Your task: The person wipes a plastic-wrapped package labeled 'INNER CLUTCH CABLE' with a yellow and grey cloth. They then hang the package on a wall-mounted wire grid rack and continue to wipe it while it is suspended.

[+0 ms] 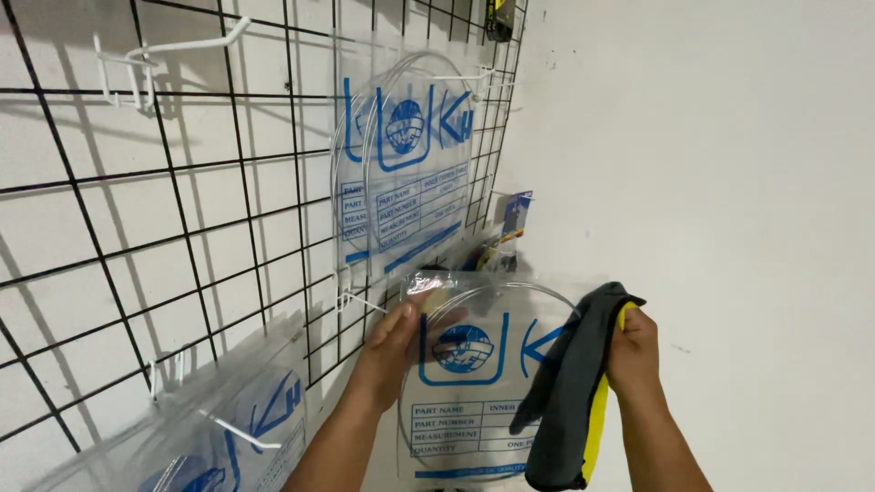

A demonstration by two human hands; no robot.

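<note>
The left hand (pixel 390 342) held a clear plastic packet (pixel 474 383) by its upper left corner, thumb on the front and fingers closed behind it. The packet stood upright in front of the wall, low in the middle of the view, between the two hands. It carried a blue emblem near the top and a blue-ruled label panel below; inside it lay a thin coiled ring of clear tubing or wire, curving close to the packet's edges.

The right hand (pixel 633 346) was closed around a grey cloth with a yellow edge (pixel 570 401), which hung down from the fist and overlapped the packet's right side.

A black wire grid panel (pixel 182 228) covered the wall (pixel 711 182) on the left. White hooks (pixel 173 50) stuck out of it. From one hook near the top hung another clear packet (pixel 406 155) of the same kind, with the same blue emblem, a blue label panel and a coiled ring inside; it hung just above the held one. At the lower left, more clear packets with blue print (pixel 237 428) hung tilted from a white hook. Beside the grid's right edge a small blue and yellow carded item (pixel 516 217) hung, too small to make out. The rest of the wall was plain white.
</note>
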